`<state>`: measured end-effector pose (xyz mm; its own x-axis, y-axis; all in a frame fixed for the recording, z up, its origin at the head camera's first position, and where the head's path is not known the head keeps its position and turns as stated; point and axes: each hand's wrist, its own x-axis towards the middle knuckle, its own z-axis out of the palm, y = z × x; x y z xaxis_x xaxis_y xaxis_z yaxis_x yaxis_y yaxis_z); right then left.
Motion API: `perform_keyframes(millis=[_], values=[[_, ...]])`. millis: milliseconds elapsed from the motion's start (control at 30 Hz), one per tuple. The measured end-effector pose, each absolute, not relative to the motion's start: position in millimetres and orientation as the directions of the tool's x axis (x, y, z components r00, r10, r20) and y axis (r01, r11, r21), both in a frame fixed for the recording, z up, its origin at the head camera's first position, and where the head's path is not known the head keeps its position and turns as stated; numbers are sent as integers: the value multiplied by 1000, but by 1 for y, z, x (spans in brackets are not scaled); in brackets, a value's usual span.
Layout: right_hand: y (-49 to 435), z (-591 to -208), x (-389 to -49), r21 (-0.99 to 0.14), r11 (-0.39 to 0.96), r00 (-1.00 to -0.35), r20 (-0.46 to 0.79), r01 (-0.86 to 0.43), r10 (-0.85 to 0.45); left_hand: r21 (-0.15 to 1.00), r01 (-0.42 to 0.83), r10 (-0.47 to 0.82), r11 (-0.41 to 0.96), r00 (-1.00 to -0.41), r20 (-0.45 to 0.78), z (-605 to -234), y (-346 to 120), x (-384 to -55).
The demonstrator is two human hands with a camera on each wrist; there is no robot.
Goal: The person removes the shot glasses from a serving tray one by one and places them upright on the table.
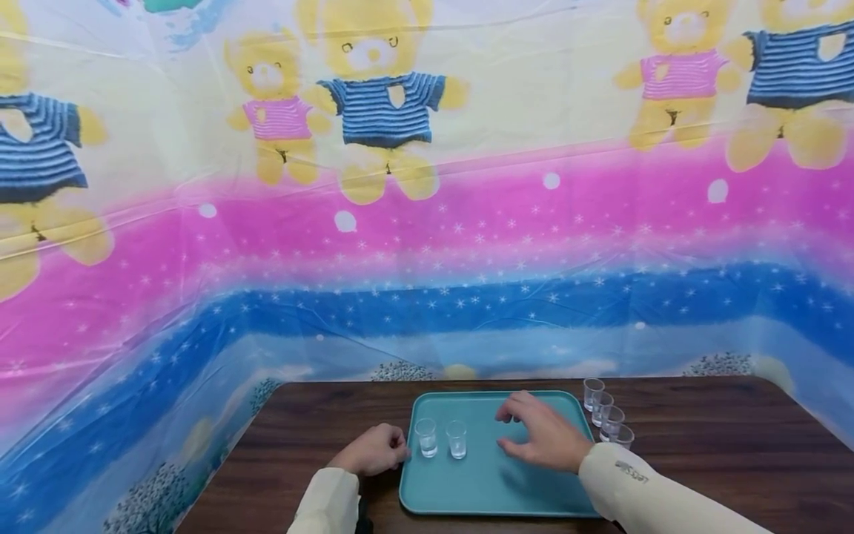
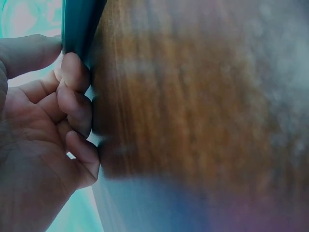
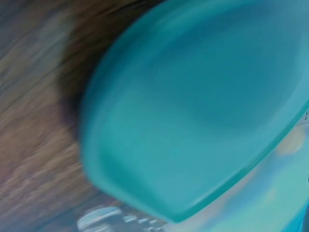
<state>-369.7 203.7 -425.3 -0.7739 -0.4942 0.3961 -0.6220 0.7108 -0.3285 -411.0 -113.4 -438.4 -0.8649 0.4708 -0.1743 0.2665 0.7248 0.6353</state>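
Observation:
A teal rectangular tray [image 1: 494, 489] lies on a dark wooden table. Two small clear shot glasses stand upright side by side at its left, one glass [image 1: 427, 439] nearer the edge and another glass [image 1: 457, 440] just right of it. My left hand [image 1: 376, 450] pinches the tray's left rim; in the left wrist view the thumb is against the tray edge [image 2: 79, 29] with curled fingers below. Over the tray's right half hovers my right hand [image 1: 543, 436], thumb and fingers spread apart with nothing between them. The right wrist view shows the tray [image 3: 183, 106] without the hand.
Several more clear shot glasses [image 1: 611, 424] stand in a row along the tray's right side on the wooden table [image 1: 720, 445]. One glass [image 3: 104, 220] shows at the bottom of the right wrist view. A bear-printed cloth [image 1: 494, 222] hangs behind and around the table.

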Motion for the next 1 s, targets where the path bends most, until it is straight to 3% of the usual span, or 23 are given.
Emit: perform_keyframes(millis=[333, 1000], values=[[177, -423, -371, -380, 683, -781, 323, -624, -535, 672, 249, 455, 698, -878, -147, -437, -113, -409], [144, -423, -381, -362, 684, -774, 299, -633, -558, 682, 227, 438, 695, -886, -152, -440, -115, -411]])
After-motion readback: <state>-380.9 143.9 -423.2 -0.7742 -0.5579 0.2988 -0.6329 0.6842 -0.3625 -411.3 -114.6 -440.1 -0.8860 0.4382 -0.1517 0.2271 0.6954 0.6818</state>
